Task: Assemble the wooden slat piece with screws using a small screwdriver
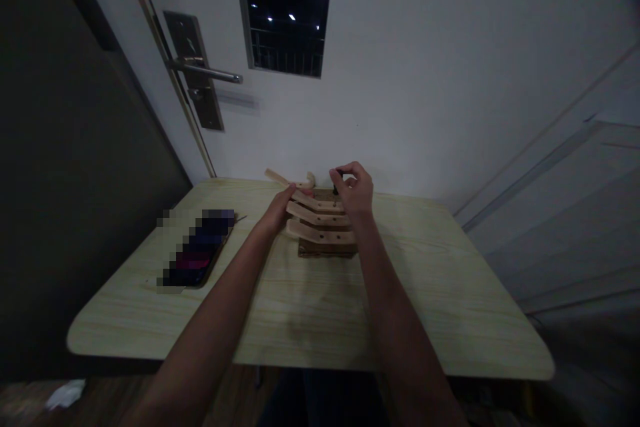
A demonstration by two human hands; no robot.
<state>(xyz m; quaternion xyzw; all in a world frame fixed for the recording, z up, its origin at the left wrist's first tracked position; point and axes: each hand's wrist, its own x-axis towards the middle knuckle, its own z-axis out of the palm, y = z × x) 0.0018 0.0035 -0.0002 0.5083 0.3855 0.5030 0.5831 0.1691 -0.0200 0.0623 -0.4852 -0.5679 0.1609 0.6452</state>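
Observation:
A brown wooden board [327, 248] lies on the table with several pale, bent wooden hooks across it, each with dark holes. The front hook [320, 236] shows most plainly. My left hand [277, 211] is closed at the left end of the rearmost hook on the board, its fingertips partly hidden behind the wood. My right hand [358, 192] grips a small black-handled screwdriver [336, 187] upright over that hook's hole. Just behind, a loose-looking curved wooden hook [303, 184] sits near the board's far edge; whether it touches the board I cannot tell.
A phone [200, 253], partly pixelated, lies on the left of the pale wood-grain table [450, 307]. Beyond the table's far edge stands a white door with a metal handle [210, 72] and a dark window [287, 13]. A white scrap [66, 393] is on the floor.

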